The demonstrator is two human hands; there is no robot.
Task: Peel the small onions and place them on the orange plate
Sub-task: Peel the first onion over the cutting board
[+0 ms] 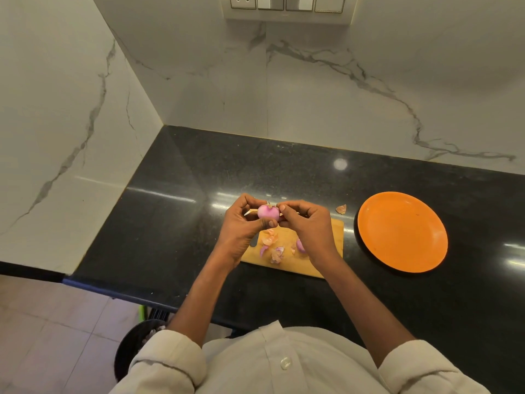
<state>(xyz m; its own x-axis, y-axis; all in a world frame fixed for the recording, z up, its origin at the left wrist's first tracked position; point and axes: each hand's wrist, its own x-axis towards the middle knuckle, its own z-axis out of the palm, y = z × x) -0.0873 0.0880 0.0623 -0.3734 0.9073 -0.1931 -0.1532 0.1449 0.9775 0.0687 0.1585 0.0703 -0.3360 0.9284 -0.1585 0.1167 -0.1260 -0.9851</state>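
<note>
Left hand (241,223) is gripping a pink onion (267,212) above the board (326,240); right hand (305,223) is pinching its skin, the orange plate (402,231) lying bare beside.

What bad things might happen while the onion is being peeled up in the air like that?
1. The onion is held above the cutting board only by the left hand and right hand; peeled, it may be slippery and could drop and roll across the black counter.
2. Peels lie loose on the board, and one scrap already sits on the counter, so more may scatter.
3. The orange plate sits off to the side, so the onion could slip on the way there.
</note>
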